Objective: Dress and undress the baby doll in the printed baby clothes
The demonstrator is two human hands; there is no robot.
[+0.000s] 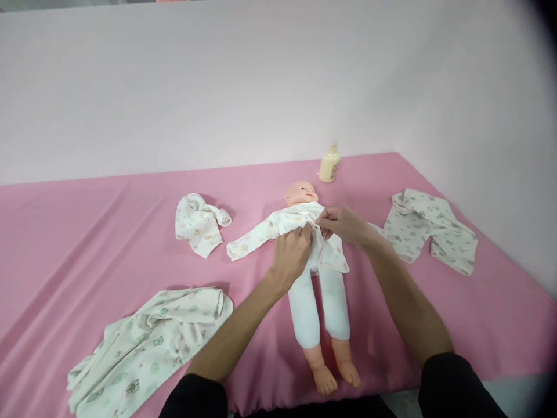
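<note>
A baby doll lies on its back with its head away from me and its bare feet near the front edge. It wears a white patterned baby shirt over a white cloth body and legs. My left hand is closed on the shirt's front edge at the chest. Opposite it, my right hand pinches the other front edge near the collar. The shirt fronts hang apart below my hands. Whether a button or snap sits between my fingertips is too small to tell.
A pink sheet covers the bed against white walls. A pale yellow pump bottle stands beyond the doll's head. Small white garment lies left, patterned cloth front left, and baby trousers right.
</note>
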